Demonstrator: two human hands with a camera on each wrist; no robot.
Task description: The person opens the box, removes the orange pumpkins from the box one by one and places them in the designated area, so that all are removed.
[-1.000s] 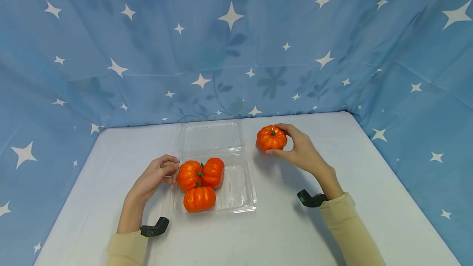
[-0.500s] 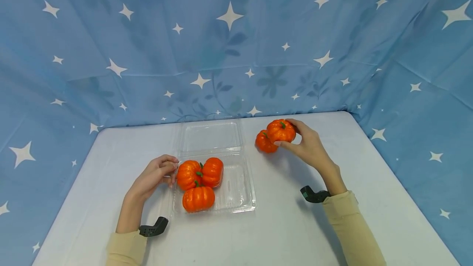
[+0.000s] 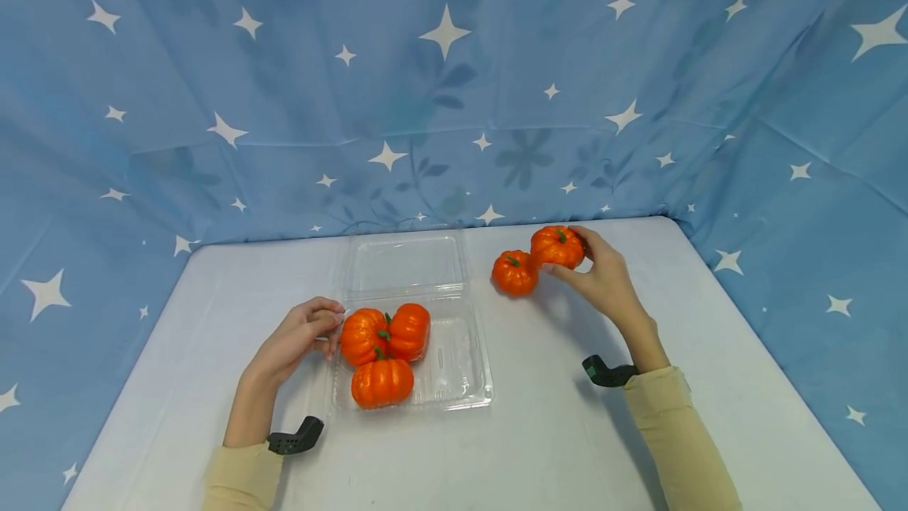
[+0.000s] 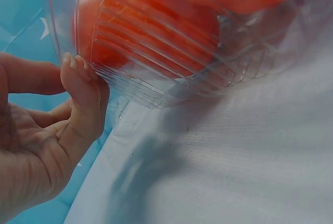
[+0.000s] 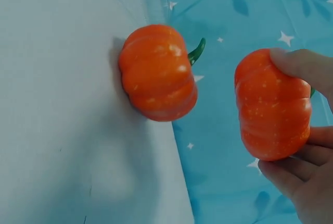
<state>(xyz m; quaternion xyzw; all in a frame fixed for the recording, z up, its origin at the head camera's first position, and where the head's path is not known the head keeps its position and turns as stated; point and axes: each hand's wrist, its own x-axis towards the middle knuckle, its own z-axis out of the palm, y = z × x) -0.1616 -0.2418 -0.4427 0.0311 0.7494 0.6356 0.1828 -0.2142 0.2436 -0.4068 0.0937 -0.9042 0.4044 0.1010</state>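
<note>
A blue curtain (image 3: 440,85) with white stars hangs behind a white table (image 3: 539,448) from one side to the other. At the left, a tan sleeve (image 3: 243,483) ends near a black wrist camera (image 3: 294,438). Beyond it the left hand (image 3: 298,337) has its fingers bent and pinches the left rim of a clear plastic box (image 3: 459,353) (the left wrist view shows the fingertips meeting at that rim).

Three orange pumpkins sit close together in the left part of the box. The left pumpkin (image 3: 362,337) is nearest the hand, the front pumpkin (image 3: 381,384) lies toward the person, and the third pumpkin (image 3: 411,330) is to the right of the left one; their green stems point in toward one another. The box's clear lid (image 3: 406,262) lies folded back behind it, toward the curtain.

To the right of the box, a loose pumpkin (image 3: 515,274) rests on the table. Just right of it is the held pumpkin (image 3: 556,247), raised clear of the table; the right wrist view shows a gap between the two. The right hand (image 3: 606,278) grips it from its right side, thumb and fingers spread around it (its stem is up). Farther right come a second black camera (image 3: 608,372) and the other tan sleeve (image 3: 674,432).
</note>
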